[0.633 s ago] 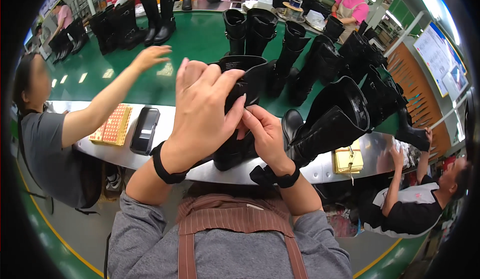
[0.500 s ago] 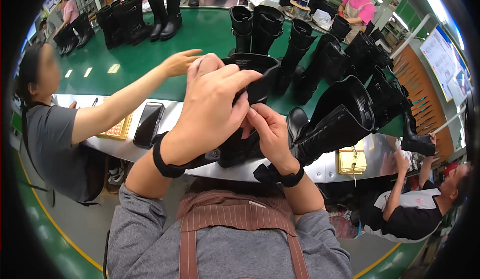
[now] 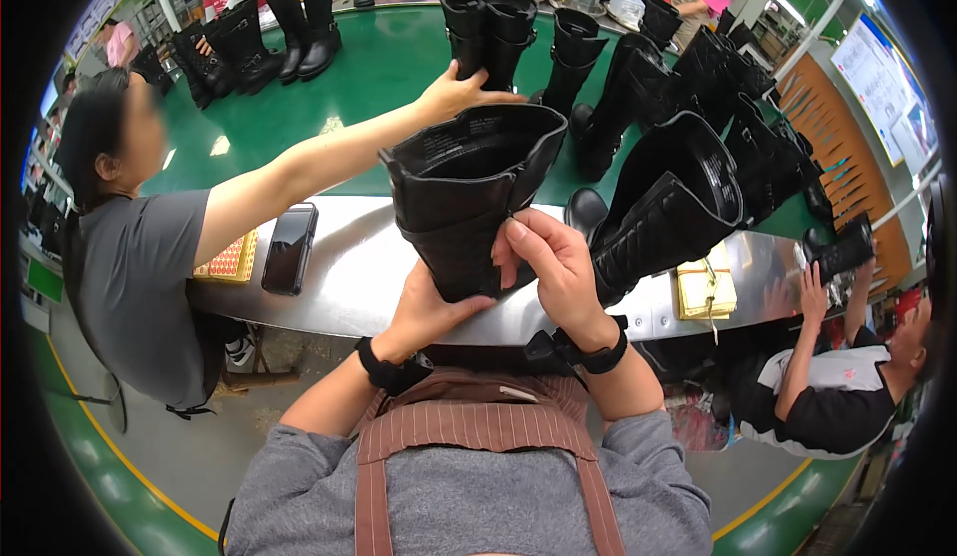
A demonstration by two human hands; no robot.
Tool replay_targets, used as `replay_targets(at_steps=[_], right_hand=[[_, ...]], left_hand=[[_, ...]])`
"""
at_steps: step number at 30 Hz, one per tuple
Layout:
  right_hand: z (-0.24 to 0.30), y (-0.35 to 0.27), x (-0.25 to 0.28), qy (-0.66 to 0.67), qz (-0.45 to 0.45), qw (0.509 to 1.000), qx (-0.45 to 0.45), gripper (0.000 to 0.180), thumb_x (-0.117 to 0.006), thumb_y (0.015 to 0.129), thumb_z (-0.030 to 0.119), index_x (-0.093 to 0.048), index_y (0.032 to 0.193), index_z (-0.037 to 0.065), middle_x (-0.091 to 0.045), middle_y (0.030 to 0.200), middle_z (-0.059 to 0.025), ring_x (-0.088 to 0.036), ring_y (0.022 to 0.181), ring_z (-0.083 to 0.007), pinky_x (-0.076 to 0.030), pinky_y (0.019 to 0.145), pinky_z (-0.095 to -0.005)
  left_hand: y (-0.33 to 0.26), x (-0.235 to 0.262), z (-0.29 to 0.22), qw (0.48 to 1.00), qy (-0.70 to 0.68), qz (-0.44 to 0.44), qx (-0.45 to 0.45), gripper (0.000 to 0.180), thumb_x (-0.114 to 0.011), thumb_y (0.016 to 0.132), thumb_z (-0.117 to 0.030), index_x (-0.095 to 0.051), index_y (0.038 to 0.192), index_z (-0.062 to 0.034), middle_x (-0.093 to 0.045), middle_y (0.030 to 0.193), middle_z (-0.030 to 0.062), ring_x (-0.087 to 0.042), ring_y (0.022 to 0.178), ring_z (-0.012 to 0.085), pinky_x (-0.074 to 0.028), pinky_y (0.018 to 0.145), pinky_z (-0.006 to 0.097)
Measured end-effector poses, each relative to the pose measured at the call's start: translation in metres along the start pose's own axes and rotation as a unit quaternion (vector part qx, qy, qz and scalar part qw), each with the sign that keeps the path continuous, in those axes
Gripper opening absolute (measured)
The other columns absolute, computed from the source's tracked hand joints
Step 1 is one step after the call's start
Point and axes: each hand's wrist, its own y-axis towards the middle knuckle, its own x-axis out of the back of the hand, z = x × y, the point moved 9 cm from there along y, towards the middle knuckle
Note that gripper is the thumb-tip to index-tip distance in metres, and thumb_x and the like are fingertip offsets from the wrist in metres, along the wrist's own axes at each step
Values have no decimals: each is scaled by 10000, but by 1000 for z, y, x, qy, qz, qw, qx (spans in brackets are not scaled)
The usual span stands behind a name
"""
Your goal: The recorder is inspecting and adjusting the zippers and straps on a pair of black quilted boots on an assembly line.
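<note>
Black leather boot [image 3: 467, 189] stands upright above the steel counter [image 3: 349, 277], its open shaft uppermost. The left hand [image 3: 431, 307] cups it from beneath, fingers closed on its base; the right hand [image 3: 553, 267] pinches its lower front edge.

Grey long-sleeved top, sleeves pushed up the forearms. Brown striped apron [image 3: 469, 426] with straps over both shoulders. Black wristband on left hand [image 3: 424, 307] and right hand [image 3: 553, 262].

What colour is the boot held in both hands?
Black; the boot shows best in the head view, gripped by the left hand and right hand.
</note>
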Motion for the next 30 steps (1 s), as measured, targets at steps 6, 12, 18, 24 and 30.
replay_targets(at_steps=[6,12,18,24,30], right_hand=[[53,-25,-5,35,41,999,6,287,-469,1020,158,-614,880,-47,-621,795,-78,-601,623,-130,-479,582,-240],[35,-86,44,-470,-8,882,-13,263,-677,899,228,-654,755,8,-594,674,-104,-599,611,-220,-446,573,-321],[-8,-142,155,-602,-294,736,-93,532,-827,737,391,-623,1078,38,-694,907,-135,-673,820,-278,-520,765,-358],[-96,-114,188,-349,-292,887,-80,618,-829,730,199,-561,1227,-52,-714,1065,-166,-693,986,-273,-516,877,-349],[-115,-121,180,-258,-193,938,-129,346,-786,770,40,-668,1086,-36,-708,1031,-78,-649,932,-151,-511,857,-306]], left_hand=[[-6,-10,17,995,-57,-71,-37,280,-733,825,-8,-692,1101,10,-720,1066,110,-674,1007,208,-510,891,315],[-10,15,14,971,114,-192,-81,410,-807,774,-64,-632,1128,47,-710,1050,134,-686,949,247,-519,844,339],[-18,22,13,947,182,-236,-120,748,-841,740,-148,-403,1320,26,-511,1220,195,-530,1109,320,-413,992,400],[-47,-17,-55,916,140,-110,-358,523,-728,809,-33,-433,1240,-11,-520,1003,102,-527,841,199,-457,755,321],[14,-147,56,955,-98,204,189,303,-690,922,-185,-544,1126,-14,-637,809,41,-576,644,93,-434,503,235]])
